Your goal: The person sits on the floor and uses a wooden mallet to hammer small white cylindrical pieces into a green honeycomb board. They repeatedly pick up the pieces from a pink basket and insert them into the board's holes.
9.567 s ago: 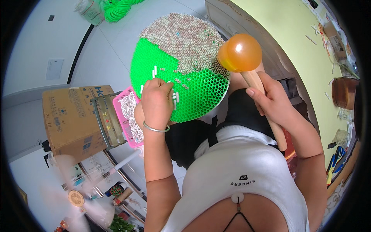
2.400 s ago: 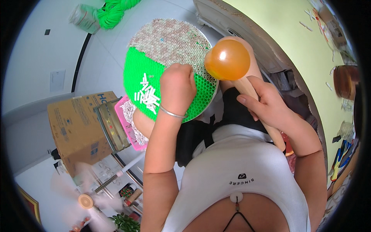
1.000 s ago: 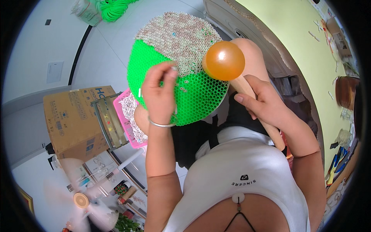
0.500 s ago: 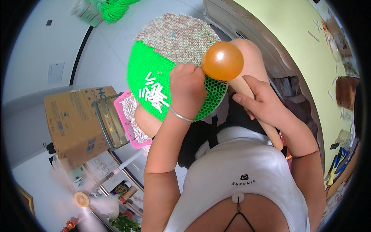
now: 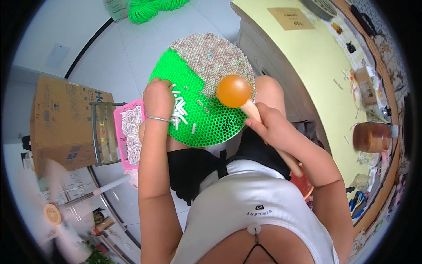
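A round green honeycomb board (image 5: pixel 206 119) rests on my lap; its far half is filled with small pale tubes (image 5: pixel 215 57). My left hand (image 5: pixel 158 97) lies curled on the board's left edge, fingers closed over a loose heap of white tubes (image 5: pixel 179 110). My right hand (image 5: pixel 274 130) grips the wooden handle of a mallet whose orange ball head (image 5: pixel 234 90) hovers over the board's right side.
A pink basket (image 5: pixel 127 136) of white tubes stands by my left knee, next to a cardboard box (image 5: pixel 61 123) and a metal rack. Green cord (image 5: pixel 149 8) lies on the floor ahead. A yellow-topped table (image 5: pixel 325 66) with a jar (image 5: pixel 371 137) runs along my right.
My left hand has slid from the board's middle to its left edge, leaving the white tubes scattered there. The mallet head has stayed over the board's right side.
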Demonstrator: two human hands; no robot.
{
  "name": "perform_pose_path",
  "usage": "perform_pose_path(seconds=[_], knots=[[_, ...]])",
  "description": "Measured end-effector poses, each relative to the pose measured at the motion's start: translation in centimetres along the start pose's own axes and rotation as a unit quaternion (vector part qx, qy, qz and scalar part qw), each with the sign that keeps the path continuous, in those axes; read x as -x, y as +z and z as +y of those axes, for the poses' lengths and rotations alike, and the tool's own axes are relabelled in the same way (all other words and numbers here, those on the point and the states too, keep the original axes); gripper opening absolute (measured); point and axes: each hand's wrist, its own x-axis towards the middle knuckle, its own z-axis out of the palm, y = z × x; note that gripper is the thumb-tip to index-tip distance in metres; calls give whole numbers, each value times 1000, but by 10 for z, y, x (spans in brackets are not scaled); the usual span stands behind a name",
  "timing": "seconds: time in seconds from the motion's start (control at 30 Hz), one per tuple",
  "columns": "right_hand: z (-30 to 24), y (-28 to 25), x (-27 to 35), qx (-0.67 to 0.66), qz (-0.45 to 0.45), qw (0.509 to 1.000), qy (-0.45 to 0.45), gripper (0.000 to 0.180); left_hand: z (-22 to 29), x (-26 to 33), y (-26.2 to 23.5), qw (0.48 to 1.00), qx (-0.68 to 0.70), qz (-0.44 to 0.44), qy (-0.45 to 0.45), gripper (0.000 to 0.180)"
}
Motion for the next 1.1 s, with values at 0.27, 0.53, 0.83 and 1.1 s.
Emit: perform_pose_path(seconds=[0.27,0.53,0.83,1.1], knots=[[-4,-13,0,-184,13,979,87,29,40,17,-9,942,328,58,46,13],[5,-9,2,-212,24,972,103,26,92,36,22,932,277,59,225,9],[14,-5,3,-230,2,968,100,25,105,32,18,947,170,13,273,8],[-13,1,11,-112,7,992,-54,34,24,21,-12,986,123,60,93,21]])
